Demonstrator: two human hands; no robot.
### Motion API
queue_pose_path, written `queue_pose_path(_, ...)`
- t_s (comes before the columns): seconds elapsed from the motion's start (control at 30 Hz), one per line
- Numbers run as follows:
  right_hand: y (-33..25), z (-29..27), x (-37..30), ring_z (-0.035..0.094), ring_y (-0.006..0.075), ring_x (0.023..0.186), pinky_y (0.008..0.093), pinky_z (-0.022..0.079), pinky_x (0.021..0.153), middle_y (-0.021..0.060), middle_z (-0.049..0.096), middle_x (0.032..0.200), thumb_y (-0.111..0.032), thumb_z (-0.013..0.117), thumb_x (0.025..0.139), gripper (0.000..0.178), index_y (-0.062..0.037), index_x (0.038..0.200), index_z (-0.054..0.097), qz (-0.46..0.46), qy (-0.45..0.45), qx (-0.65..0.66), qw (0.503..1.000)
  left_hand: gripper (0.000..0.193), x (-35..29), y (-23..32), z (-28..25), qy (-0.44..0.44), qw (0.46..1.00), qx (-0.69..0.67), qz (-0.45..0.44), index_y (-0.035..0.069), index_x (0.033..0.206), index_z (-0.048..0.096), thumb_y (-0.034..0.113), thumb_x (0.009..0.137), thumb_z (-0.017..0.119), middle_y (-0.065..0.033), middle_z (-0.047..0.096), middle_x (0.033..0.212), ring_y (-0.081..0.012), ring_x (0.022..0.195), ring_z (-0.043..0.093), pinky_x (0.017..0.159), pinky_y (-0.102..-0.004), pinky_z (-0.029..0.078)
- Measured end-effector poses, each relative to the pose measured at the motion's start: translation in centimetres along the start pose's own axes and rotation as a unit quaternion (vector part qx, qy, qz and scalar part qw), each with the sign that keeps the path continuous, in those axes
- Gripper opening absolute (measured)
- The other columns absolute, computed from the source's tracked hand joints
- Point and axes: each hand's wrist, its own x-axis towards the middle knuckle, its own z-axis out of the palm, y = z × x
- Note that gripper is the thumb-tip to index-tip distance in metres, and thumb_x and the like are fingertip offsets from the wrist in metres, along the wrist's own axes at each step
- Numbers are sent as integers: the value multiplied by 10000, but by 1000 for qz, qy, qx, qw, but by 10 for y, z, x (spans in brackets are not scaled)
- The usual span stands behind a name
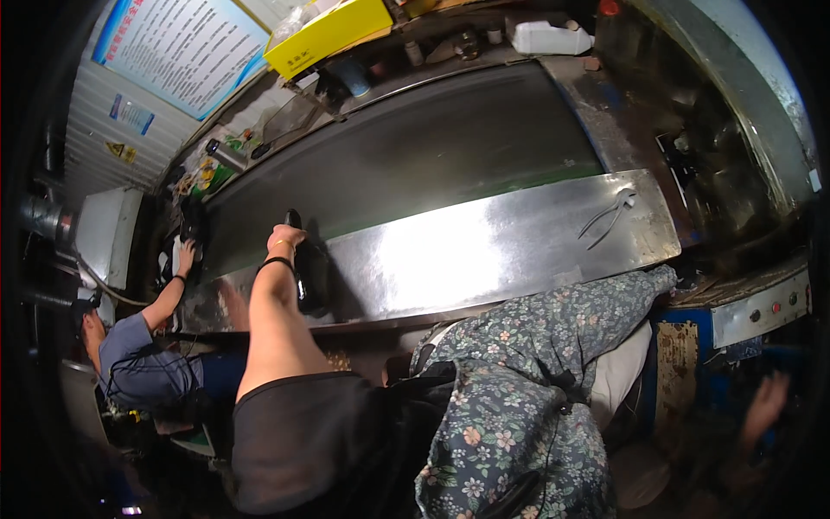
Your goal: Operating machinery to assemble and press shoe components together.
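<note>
My left arm, in a short black sleeve, reaches over the near side of the dark belt. A black band circles its wrist. My left hand (285,236) is closed round a glossy black shoe (311,290), which tilts over the left part of the steel ledge (519,225); part of it is hidden behind the hand and forearm. A hand (766,405), seemingly my right, is smeared by motion at the dark lower right, far from the belt; its fingers cannot be made out. Pliers (609,216) lie on the ledge's right end, away from both hands.
Beyond the ledge runs the wide dark belt (415,147). A co-worker (147,355) at the left has a hand by white and black items. A yellow box (327,39) and white jug (552,39) stand on the back shelf. Floral cloth (536,372) covers my front; a control panel (765,307) is right.
</note>
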Motion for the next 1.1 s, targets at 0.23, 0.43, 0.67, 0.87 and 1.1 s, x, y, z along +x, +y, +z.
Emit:
queue_pose_path(0.23, -326, -12, 3, 620, 292, 1112, 348, 484, 947, 178, 643, 1234, -45, 643, 886, 282, 35, 1157, 647, -5, -135, 446, 885, 1004, -211, 130, -25, -12, 766, 117, 632, 184, 1451, 354, 230, 565, 825, -180, 656, 1061, -390, 976, 641, 834, -449, 534)
queue_pose_path(0.43, -433, -37, 71, 575, 180, 1098, 337, 524, 806, 140, 526, 1375, -314, 567, 1000, 644, -160, 1543, 256, 133, -360, 705, 596, 449, -375, 180, 7, 137, 240, 37, 960, 201, 1255, 603, 137, 810, 593, -65, 618, 1185, -250, 1134, 605, 994, -369, 482)
queue_pose_path(0.67, -408, -29, 12, 714, 316, 879, 371, 561, 726, 216, 695, 938, -167, 658, 920, 208, -6, 1051, 674, 49, -41, 505, 861, 303, -426, 277, 198, -376, 533, -466, 598, 52, 1179, 610, 194, 913, 583, -138, 602, 1242, -242, 1167, 577, 1009, -383, 456)
queue_pose_path(0.87, -389, -65, 5, 688, 360, 846, 393, 549, 703, 203, 690, 994, -164, 682, 899, 265, -19, 1117, 650, 51, -84, 386, 917, 334, -486, 308, 171, -790, 478, -311, 223, 67, 972, 651, 395, 953, 592, -60, 694, 847, -194, 688, 667, 635, -353, 571)
queue_pose_path(1.1, -372, -78, 19, 678, 361, 731, 395, 538, 624, 210, 684, 833, -224, 714, 871, 280, -33, 1073, 684, 14, -142, 428, 892, 322, -504, 298, 156, -737, 549, -302, 253, 20, 991, 659, 321, 979, 546, -77, 691, 841, -182, 668, 666, 609, -328, 564)
